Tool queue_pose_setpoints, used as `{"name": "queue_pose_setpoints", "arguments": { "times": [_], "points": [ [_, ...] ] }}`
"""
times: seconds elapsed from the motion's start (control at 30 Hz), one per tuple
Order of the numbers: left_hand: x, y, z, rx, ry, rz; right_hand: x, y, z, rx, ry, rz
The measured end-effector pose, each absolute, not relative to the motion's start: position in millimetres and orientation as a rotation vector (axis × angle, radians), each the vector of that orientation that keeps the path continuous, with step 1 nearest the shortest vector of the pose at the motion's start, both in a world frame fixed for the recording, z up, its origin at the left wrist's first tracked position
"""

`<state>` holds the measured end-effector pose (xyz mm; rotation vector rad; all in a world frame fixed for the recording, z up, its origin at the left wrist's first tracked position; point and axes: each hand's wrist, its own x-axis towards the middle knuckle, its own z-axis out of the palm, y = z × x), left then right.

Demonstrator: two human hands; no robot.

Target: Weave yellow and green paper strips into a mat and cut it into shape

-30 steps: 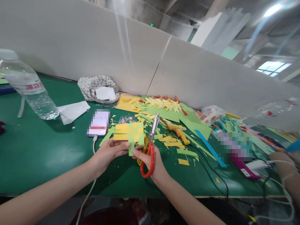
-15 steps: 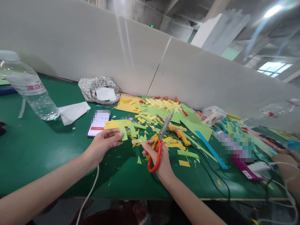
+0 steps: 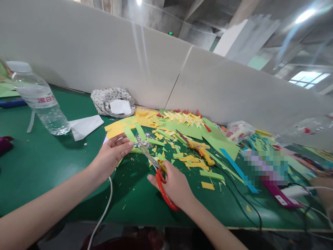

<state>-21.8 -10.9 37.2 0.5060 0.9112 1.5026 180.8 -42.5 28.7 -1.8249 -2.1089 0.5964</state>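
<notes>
Since the previous frame, the scissors (image 3: pixel 158 167) have swung from pointing at the back edge of the worktop (image 3: pixel 57 163) to pointing left, and the woven paper (image 3: pixel 120 127) has risen towards that edge, now covering most of the phone.

The right hand (image 3: pixel 177 182) is curled round the scissors, its thumb sticking out to the left beside the red handle. Its forearm slants up from the worktop's front edge, the wrist roughly straight. The blade tips are close to the green strips hanging from the woven paper; whether they touch is unclear.

The left hand (image 3: pixel 116 151) is nearly closed, thumb and fingers pinching the woven paper at its near side, palm turned inward. That forearm comes in from the front left corner. The paper is held up, tilted, left of the worktop's middle, yellow and green bands crossing.

Just beyond the blades lies a clear packet (image 3: pixel 145 139) of small bits. Yellow scraps (image 3: pixel 194 161) spread right of it, with a yellow glue gun (image 3: pixel 204 152) among them. Along the back edge are a spotted pouch (image 3: pixel 104 100) and a spiky paper strip (image 3: pixel 185 118). A water bottle (image 3: pixel 45 104) stands towards the left edge, touching a white tissue (image 3: pixel 85 127).
</notes>
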Motion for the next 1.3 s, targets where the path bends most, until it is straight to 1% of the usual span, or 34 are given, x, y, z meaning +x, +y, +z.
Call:
{"name": "queue_pose_setpoints", "arguments": {
  "times": [0.43,1.3],
  "points": [
    [-2,-27,19,0.665,0.842,1.327,174,-47,31,-1.787,-2.105,0.621],
    [-2,-32,24,0.713,0.852,1.314,175,-49,30,-1.768,-2.108,0.696]
  ]
}}
